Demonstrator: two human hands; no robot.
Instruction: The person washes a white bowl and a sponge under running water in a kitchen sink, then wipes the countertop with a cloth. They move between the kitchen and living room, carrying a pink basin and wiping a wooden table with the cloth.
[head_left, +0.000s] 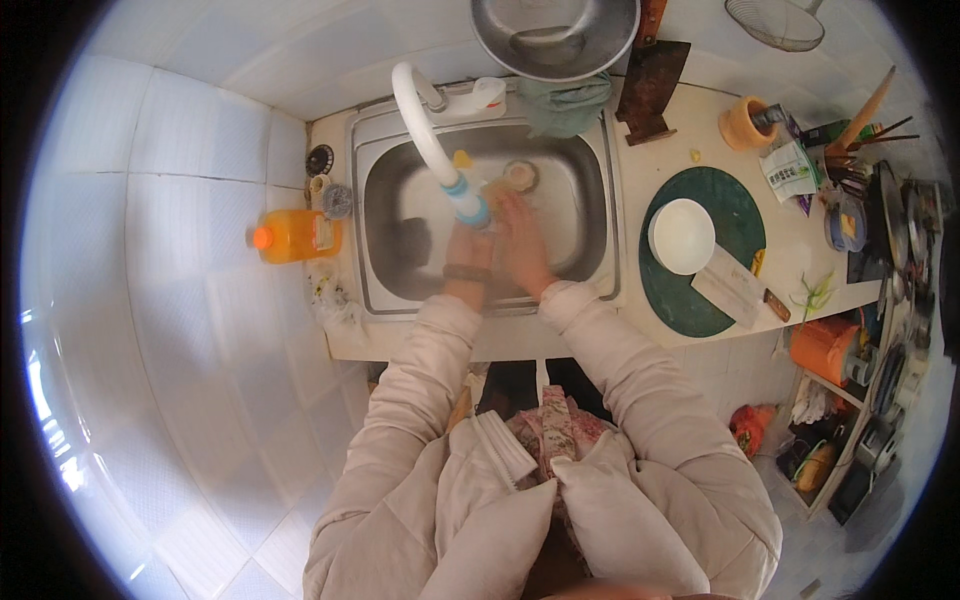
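Both my hands are inside a stainless steel sink (390, 172), beneath a white gooseneck faucet (420, 124) with a blue-ringed spray head (471, 206). My left hand (471, 251), with a dark band at the wrist, is partly hidden by the spray head. My right hand (523, 240) lies close beside it, fingers stretched toward the back of the sink. Blur hides whether anything is between the hands. Just beyond the fingertips, a small round pale object (520, 175) sits on the basin floor. A yellow piece (462, 159) shows behind the faucet neck.
An orange liquid bottle (292, 236) and a steel scrubber (337, 201) stand left of the sink. To the right, a green cutting board (705, 300) bears a white bowl (681, 236) and a cleaver (727, 285). A metal basin (555, 37) leans behind, above a green cloth (562, 105).
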